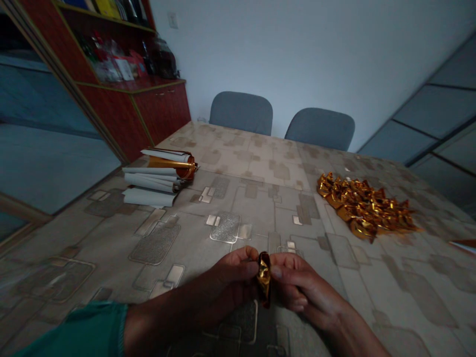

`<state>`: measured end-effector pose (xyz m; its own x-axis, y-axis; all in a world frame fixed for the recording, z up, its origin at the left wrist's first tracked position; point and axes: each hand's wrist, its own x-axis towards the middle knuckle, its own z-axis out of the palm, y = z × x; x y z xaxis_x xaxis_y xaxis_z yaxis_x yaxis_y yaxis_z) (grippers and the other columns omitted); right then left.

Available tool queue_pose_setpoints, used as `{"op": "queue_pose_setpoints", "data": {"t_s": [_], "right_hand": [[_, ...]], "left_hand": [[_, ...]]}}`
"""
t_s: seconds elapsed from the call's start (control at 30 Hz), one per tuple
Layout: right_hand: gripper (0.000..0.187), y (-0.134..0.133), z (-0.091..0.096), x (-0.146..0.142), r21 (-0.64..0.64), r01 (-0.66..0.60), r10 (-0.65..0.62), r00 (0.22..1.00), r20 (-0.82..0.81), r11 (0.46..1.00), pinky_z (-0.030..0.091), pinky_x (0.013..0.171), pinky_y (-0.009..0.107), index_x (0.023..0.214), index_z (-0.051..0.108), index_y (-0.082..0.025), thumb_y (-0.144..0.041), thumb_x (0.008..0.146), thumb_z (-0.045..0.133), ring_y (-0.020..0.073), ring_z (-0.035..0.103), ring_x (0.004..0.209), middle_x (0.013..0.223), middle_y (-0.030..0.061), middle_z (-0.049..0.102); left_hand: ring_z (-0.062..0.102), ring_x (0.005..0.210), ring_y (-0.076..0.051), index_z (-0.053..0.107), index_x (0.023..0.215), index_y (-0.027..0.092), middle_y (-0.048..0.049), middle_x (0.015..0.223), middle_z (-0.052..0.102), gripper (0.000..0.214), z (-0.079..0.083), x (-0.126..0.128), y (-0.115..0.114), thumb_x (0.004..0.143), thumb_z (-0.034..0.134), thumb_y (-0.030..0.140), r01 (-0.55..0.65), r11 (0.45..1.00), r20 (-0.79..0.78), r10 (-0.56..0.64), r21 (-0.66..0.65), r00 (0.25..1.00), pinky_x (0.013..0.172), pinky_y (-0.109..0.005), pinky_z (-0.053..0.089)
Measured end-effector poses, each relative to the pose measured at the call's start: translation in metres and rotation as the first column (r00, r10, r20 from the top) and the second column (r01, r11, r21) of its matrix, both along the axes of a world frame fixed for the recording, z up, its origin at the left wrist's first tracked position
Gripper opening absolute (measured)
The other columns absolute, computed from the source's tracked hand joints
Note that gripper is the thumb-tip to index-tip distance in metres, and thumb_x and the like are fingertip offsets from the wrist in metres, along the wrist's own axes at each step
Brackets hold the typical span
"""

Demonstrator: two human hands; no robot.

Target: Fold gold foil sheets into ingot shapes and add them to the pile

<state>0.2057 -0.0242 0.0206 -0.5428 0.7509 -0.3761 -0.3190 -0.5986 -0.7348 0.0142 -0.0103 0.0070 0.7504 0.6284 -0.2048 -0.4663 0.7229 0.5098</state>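
Observation:
Between my two hands, above the near part of the table, is a small folded piece of shiny gold foil paper [264, 280], held roughly upright. My left hand [236, 277] pinches its left side between thumb and fingers. From the right, my right hand [293, 280] grips the other side, thumb toward me and fingers curled. At the right of the table lies a cluster of folded gold foil pieces [364, 203] set close together. To the left sits a stack of gold foil sheets [163, 176], curled, with pale backs showing.
A patterned cloth [256, 198] covers the table. Two grey chairs [241, 111] stand at the far side against the wall. A red-brown cabinet [163, 109] with bags and bottles rises at the back left. The corner of another sheet [464, 244] shows at the right edge.

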Motion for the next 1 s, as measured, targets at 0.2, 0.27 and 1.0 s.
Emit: {"op": "queue_pose_setpoints", "data": {"t_s": [0.2,0.27,1.0], "right_hand": [[0.036,-0.001,-0.001,-0.002,0.005,0.016,-0.016,1.000,0.006,1.000,0.011,0.032,0.018,0.074,0.062,-0.013,-0.044,0.079,0.080,0.0013,0.018,0.031,0.037,-0.0128,0.041],[0.036,-0.001,0.000,-0.002,0.001,0.021,-0.021,1.000,0.005,1.000,0.011,0.032,0.018,0.076,0.063,-0.013,-0.044,0.078,0.081,0.0011,0.017,0.031,0.037,-0.0130,0.041],[0.034,0.001,-0.001,-0.011,-0.142,0.382,-0.402,0.902,-0.155,0.913,0.046,0.058,0.016,0.089,0.075,-0.014,-0.031,0.067,0.095,0.0061,0.054,0.059,0.069,-0.0025,0.064]], "left_hand": [[0.064,0.079,-0.013,0.065,0.096,0.020,0.0000,0.088,0.067,0.019,0.000,0.000,0.000,0.083,0.078,0.026,-0.005,0.999,0.061,0.008,-0.045,0.998,0.072,-0.023,0.050],[0.065,0.079,-0.014,0.062,0.102,0.020,-0.0011,0.091,0.067,0.029,-0.003,0.001,0.000,0.080,0.081,0.022,-0.006,0.999,0.082,0.010,-0.046,0.997,0.071,-0.024,0.051],[0.065,0.098,-0.020,0.059,0.128,0.026,-0.0061,0.118,0.066,0.061,-0.005,0.001,0.004,0.074,0.086,0.031,-0.107,0.877,-0.290,0.267,0.468,0.919,0.077,-0.026,0.052]]}}
